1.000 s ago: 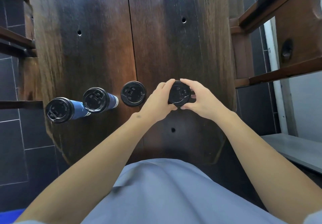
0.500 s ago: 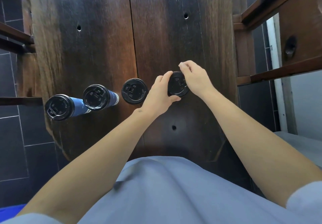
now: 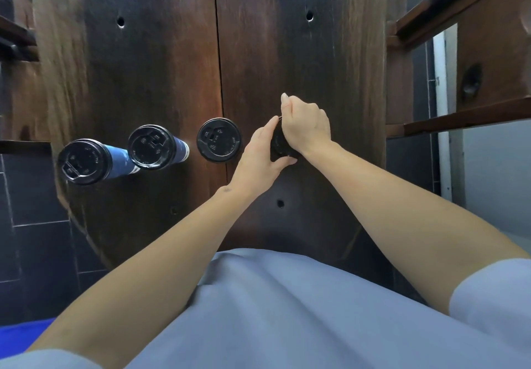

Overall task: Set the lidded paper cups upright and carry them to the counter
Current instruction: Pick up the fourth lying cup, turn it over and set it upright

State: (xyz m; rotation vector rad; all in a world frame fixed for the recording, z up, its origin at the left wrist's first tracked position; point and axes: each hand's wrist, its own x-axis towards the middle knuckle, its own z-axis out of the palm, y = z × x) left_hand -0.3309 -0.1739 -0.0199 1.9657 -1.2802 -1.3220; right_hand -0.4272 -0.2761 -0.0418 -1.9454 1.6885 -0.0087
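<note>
Three cups (image 3: 149,147) crowd the table's (image 3: 161,67) left — far side & right edge open.

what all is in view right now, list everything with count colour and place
lidded paper cups: four, black lids, blue sides showing on the two leftmost, in a row across the table; first, second, third, fourth mostly hidden between the hands
wooden table: one, dark brown, fills the middle
wooden benches: brown, right side and left edge
floor tiles: dark grey, lower left
left hand: one, grip on the fourth cup's left side
right hand: one, curled over its lid from the right
</note>
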